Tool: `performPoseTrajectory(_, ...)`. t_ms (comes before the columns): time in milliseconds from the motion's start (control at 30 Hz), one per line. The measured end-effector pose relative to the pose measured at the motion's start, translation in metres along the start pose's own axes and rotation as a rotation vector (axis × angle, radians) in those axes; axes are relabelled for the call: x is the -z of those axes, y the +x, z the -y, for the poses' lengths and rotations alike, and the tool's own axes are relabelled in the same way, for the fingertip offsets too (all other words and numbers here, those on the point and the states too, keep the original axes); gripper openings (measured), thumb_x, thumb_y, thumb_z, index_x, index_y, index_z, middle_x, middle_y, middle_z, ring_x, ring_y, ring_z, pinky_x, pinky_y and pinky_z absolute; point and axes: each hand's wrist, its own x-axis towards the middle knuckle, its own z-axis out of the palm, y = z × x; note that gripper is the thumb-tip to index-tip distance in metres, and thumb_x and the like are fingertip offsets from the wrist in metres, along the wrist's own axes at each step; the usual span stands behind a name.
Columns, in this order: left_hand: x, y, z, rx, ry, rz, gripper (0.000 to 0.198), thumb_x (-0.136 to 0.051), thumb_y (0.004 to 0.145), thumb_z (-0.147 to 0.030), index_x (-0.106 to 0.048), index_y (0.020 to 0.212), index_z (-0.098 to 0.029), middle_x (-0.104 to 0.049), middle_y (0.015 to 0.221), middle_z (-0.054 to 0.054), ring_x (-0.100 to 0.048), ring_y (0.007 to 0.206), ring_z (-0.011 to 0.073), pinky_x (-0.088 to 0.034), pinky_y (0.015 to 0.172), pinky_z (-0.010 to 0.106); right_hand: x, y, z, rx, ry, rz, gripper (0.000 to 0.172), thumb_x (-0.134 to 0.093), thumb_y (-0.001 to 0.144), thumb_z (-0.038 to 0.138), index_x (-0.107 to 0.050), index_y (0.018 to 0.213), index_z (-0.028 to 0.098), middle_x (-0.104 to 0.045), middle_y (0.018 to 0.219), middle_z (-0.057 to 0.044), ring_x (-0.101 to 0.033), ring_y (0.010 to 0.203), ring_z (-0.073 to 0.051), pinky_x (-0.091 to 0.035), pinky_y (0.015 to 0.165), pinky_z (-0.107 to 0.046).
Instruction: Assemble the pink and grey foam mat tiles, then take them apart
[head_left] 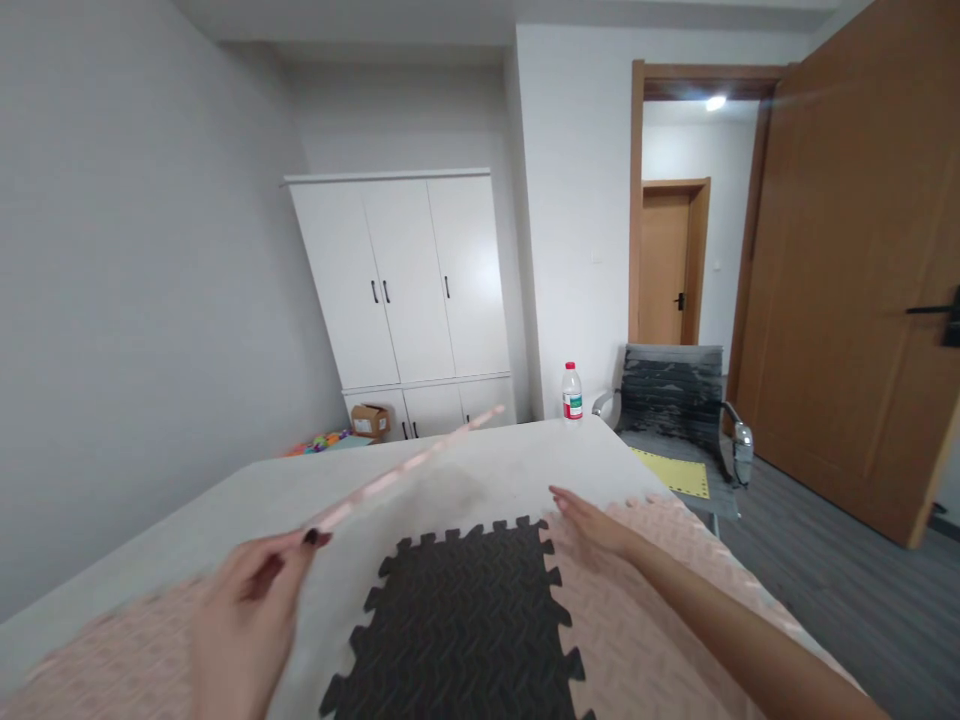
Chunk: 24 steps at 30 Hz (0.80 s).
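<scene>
- Left hand (246, 608) pinches narrow pink strip (412, 463), slanted above white table (525, 452).
- Right hand (596, 526), grasping nothing, extends over pink foam tile (645, 600) beside black interlocking foam tile (465, 620).

The person's left hand (244, 610) and right hand (596, 525) are bare, with slim fingers (564, 496). The right wrist (628, 543) is narrow, widening into a slender forearm (712, 612), uncovered as far as it shows. A small dark spot (311, 537) appears at the left fingers' ends, too blurred to tell whether it is nail colour.
</scene>
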Motion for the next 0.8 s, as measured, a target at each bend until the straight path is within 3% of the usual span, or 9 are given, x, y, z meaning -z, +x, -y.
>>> performPoseTrajectory(33,-0.019,0.003,-0.012,-0.086,-0.144,0.07,0.03,-0.053,0.08,-0.053,-0.06,0.078,-0.024,-0.059,0.082,0.0,-0.056,0.08,0.0184,-0.046,0.074,0.033,0.012,0.0,0.003,-0.035,0.204,-0.034,0.087,-0.02,0.08,0.081,-0.025,0.145,0.024,-0.037,0.144,-0.016,-0.042,0.128,-0.026,-0.029,0.107,-0.05)
performPoseTrajectory(100,-0.063,0.003,-0.038,-0.197,-0.225,0.226,0.026,-0.051,0.083,-0.047,-0.06,0.076,-0.024,-0.057,0.08,0.0,-0.056,0.081,0.0172,-0.045,0.076,0.031,0.041,-0.003,0.009,-0.073,0.565,-0.067,0.084,-0.011,0.081,0.08,-0.023,0.143,0.025,-0.044,0.138,-0.017,-0.052,0.118,-0.026,-0.039,0.099,-0.052)
performPoseTrajectory(167,-0.108,-0.003,-0.059,-0.274,-0.269,0.391,0.023,-0.047,0.086,-0.04,-0.06,0.08,-0.022,-0.057,0.081,0.001,-0.056,0.081,0.0155,-0.046,0.076,0.028,0.074,-0.008,0.009,-0.053,0.753,-0.136,0.073,-0.014,0.085,0.076,-0.034,0.133,0.025,-0.049,0.135,-0.015,-0.056,0.114,-0.025,-0.043,0.096,-0.049)
performPoseTrajectory(267,-0.166,-0.019,-0.076,-0.354,-0.287,0.562,0.021,-0.045,0.088,-0.034,-0.059,0.08,-0.021,-0.056,0.083,0.001,-0.056,0.081,0.0135,-0.046,0.077,0.026,0.122,-0.018,-0.008,-0.078,0.837,-0.323,0.051,-0.027,0.091,0.063,-0.049,0.11,0.021,-0.055,0.128,-0.014,-0.056,0.114,-0.022,-0.046,0.096,-0.042)
performPoseTrajectory(400,-0.223,-0.035,-0.073,-0.405,-0.233,0.692,0.016,-0.047,0.088,-0.028,-0.058,0.081,-0.019,-0.054,0.086,0.001,-0.055,0.082,0.0121,-0.046,0.078,0.026,0.173,-0.034,-0.053,-0.189,0.84,-0.463,0.021,-0.042,0.09,0.038,-0.053,0.099,0.022,-0.066,0.106,-0.008,-0.062,0.104,-0.019,-0.046,0.096,-0.036)
performPoseTrajectory(500,-0.257,-0.043,-0.063,-0.401,-0.116,0.76,0.014,-0.051,0.088,-0.028,-0.058,0.085,-0.016,-0.057,0.089,0.001,-0.055,0.08,0.0119,-0.048,0.076,0.03,0.193,-0.038,-0.09,-0.289,0.72,-0.508,0.033,-0.045,0.087,0.045,-0.053,0.108,0.021,-0.067,0.099,-0.009,-0.064,0.099,-0.02,-0.049,0.093,-0.038)
performPoseTrajectory(567,-0.275,-0.048,-0.057,-0.383,-0.008,0.792,0.016,-0.053,0.088,-0.031,-0.058,0.088,-0.015,-0.059,0.091,0.001,-0.056,0.079,0.0123,-0.049,0.075,0.033,0.194,-0.036,-0.111,-0.321,0.427,-0.54,0.048,-0.041,0.086,0.055,-0.053,0.115,0.019,-0.065,0.109,-0.013,-0.062,0.103,-0.024,-0.051,0.088,-0.041)
performPoseTrajectory(667,-0.295,-0.056,-0.051,-0.363,0.15,0.823,0.021,-0.055,0.087,-0.035,-0.06,0.089,-0.015,-0.061,0.095,0.003,-0.057,0.085,0.0148,-0.049,0.08,0.038,0.183,-0.026,-0.136,-0.272,-0.059,-0.573,0.054,-0.051,0.078,0.056,-0.057,0.114,0.017,-0.061,0.118,-0.014,-0.058,0.108,-0.027,-0.049,0.09,-0.042)
performPoseTrajectory(800,-0.307,-0.062,-0.044,-0.362,0.283,0.875,0.023,-0.057,0.086,-0.037,-0.061,0.091,-0.015,-0.061,0.099,0.004,-0.058,0.091,0.0165,-0.048,0.085,0.041,0.163,-0.014,-0.159,-0.205,-0.289,-0.572,0.056,-0.057,0.07,0.047,-0.058,0.115,0.012,-0.06,0.119,-0.015,-0.054,0.112,-0.028,-0.037,0.104,-0.043)
